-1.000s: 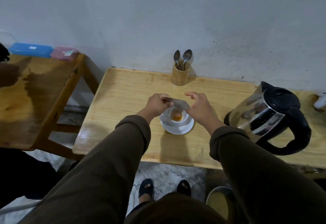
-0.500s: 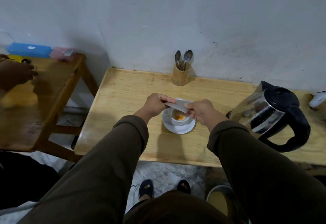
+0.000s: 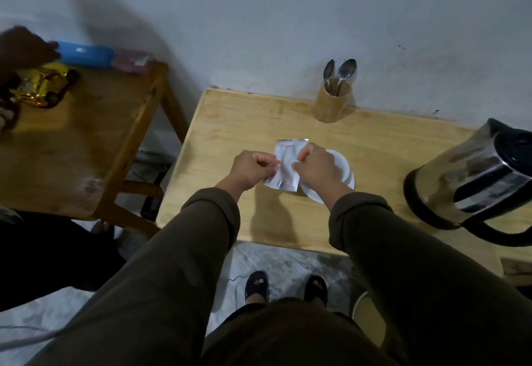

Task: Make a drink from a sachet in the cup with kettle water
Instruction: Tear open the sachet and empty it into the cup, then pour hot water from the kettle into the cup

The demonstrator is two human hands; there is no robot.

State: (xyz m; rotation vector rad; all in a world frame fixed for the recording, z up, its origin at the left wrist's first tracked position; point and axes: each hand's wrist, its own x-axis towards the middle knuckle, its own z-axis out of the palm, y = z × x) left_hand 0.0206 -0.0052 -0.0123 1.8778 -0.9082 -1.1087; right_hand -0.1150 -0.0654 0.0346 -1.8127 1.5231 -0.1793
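A silvery white sachet [image 3: 285, 164] is pinched between my left hand [image 3: 253, 168] on its left edge and my right hand [image 3: 313, 167] on its right edge, held flat just left of the cup. The white cup [image 3: 339, 164] on its white saucer [image 3: 349, 185] is mostly hidden behind my right hand. A steel kettle [image 3: 472, 175] with a black lid and handle stands at the right of the light wooden table [image 3: 239, 126].
A wooden holder [image 3: 332, 103] with two spoons [image 3: 341, 73] stands at the back by the wall. To the left is a second wooden table [image 3: 72, 141] with a blue box, a pink box, a gold toy car [image 3: 43, 86] and another person's hand [image 3: 23, 49].
My hands have carried the sachet from above the cup to its left and turned it flat. The view has shifted, and the other person's hand has reached the toy car.
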